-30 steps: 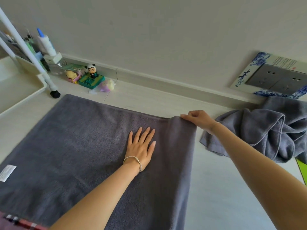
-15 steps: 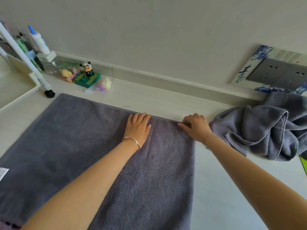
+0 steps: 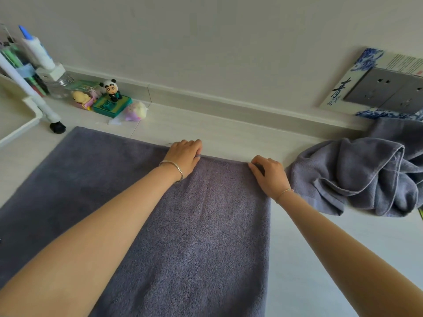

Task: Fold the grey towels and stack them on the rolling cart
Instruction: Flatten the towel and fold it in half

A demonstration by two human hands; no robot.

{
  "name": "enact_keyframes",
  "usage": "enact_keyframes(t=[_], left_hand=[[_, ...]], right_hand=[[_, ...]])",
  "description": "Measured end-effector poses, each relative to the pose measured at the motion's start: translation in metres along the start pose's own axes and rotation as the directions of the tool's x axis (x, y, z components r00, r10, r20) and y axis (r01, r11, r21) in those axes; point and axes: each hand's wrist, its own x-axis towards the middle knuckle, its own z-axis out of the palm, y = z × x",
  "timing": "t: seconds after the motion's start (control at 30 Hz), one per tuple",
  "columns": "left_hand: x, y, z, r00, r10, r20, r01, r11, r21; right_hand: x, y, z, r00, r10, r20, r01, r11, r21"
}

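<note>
A grey towel (image 3: pixel 201 236) lies spread flat on the pale floor, with its right part folded over into a double layer. My left hand (image 3: pixel 185 155) is at the towel's far edge, fingers curled over that edge. My right hand (image 3: pixel 269 176) is at the far right corner and pinches it between thumb and fingers. A second grey towel (image 3: pixel 357 177) lies crumpled to the right, apart from both hands. The white rolling cart (image 3: pixel 20 124) stands at the far left; only a shelf rim, a leg and a black caster (image 3: pixel 57 128) show.
Small toys sit by the baseboard: a panda figure (image 3: pixel 111 89) on a green box, a yellow figure and a purple plush (image 3: pixel 136 110). Bottles and a glass jar (image 3: pixel 58 84) stand beside the cart. A grey wall socket (image 3: pixel 386 90) with a blue-white panel is at the right.
My left hand slid from the towel's middle up to its far edge. My right hand brought the held corner down onto the far edge. The view moved closer.
</note>
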Motion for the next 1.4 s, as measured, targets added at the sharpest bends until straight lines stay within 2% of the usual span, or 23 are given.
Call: enact_keyframes(t=[0.1,0.23,0.27,0.33,0.37,0.4,0.43,0.47,0.5,0.6,0.73,0.87,0.93,1.07,1.17,1.23,1.33,1.4], left_hand=[[-0.004,0.004,0.013,0.984,-0.116,-0.135,0.112,0.993,-0.038],[0.0,0.006,0.021,0.934,-0.319,-0.162,0.336,0.938,0.084],[-0.001,0.009,0.019,0.932,-0.286,-0.222,0.316,0.942,0.114],[-0.012,0.02,0.019,0.939,-0.077,-0.334,0.125,0.984,0.125],[-0.025,0.03,0.024,0.949,0.034,-0.314,0.005,0.993,0.121],[-0.04,0.041,0.028,0.97,0.093,-0.226,-0.073,0.993,0.095],[-0.055,0.051,0.033,0.991,0.096,-0.098,-0.093,0.995,0.041],[-0.068,0.059,0.036,0.997,0.043,0.066,-0.043,0.999,-0.001],[-0.076,0.061,0.043,0.986,-0.014,0.169,0.011,1.0,0.024],[-0.069,0.061,0.054,0.986,-0.063,0.156,0.043,0.991,0.125],[-0.045,0.066,0.053,0.98,-0.095,0.173,0.071,0.987,0.142],[-0.043,0.065,0.05,0.98,-0.09,0.177,0.071,0.991,0.109],[-0.06,0.064,0.049,0.98,-0.087,0.181,0.07,0.993,0.095],[-0.13,0.061,0.048,0.977,-0.038,0.211,0.024,0.997,0.067],[-0.181,0.054,0.048,0.988,-0.028,0.151,0.018,0.998,0.066],[-0.207,0.05,0.05,0.987,-0.031,0.155,0.016,0.995,0.099],[-0.225,0.045,0.048,0.986,-0.016,0.163,-0.003,0.993,0.115],[-0.224,0.046,0.046,0.99,-0.025,0.137,0.009,0.993,0.115]], right_hand=[[0.003,0.0,0.004,0.998,0.066,-0.016,-0.066,0.998,-0.016],[0.008,-0.008,0.012,0.987,0.159,-0.021,-0.16,0.981,-0.109],[0.007,-0.011,0.013,0.981,0.187,-0.054,-0.192,0.976,-0.106],[-0.002,-0.022,0.012,0.962,0.227,-0.15,-0.24,0.968,-0.073],[-0.009,-0.029,0.013,0.957,0.215,-0.195,-0.228,0.972,-0.049],[-0.017,-0.038,0.016,0.957,0.183,-0.226,-0.195,0.98,-0.032],[-0.026,-0.044,0.019,0.96,0.151,-0.234,-0.162,0.986,-0.03],[-0.034,-0.05,0.023,0.967,0.135,-0.217,-0.145,0.989,-0.033],[-0.042,-0.054,0.027,0.973,0.148,-0.177,-0.155,0.987,-0.03],[-0.054,-0.068,0.036,0.969,0.241,-0.061,-0.243,0.97,-0.031],[-0.068,-0.088,0.047,0.963,0.271,-0.01,-0.271,0.962,-0.029],[-0.113,-0.082,0.045,0.966,0.26,-0.007,-0.258,0.952,-0.166],[-0.14,-0.069,0.036,0.96,0.281,-0.006,-0.274,0.933,-0.234],[-0.185,-0.049,0.01,0.924,0.381,0.024,-0.362,0.895,-0.261],[-0.202,-0.059,0.004,0.9,0.436,-0.012,-0.423,0.865,-0.27],[-0.209,-0.087,0.011,0.915,0.403,-0.027,-0.397,0.882,-0.253],[-0.23,-0.127,0.034,0.952,0.304,0.025,-0.289,0.925,-0.247],[-0.246,-0.13,0.041,0.944,0.327,0.037,-0.306,0.913,-0.27]])
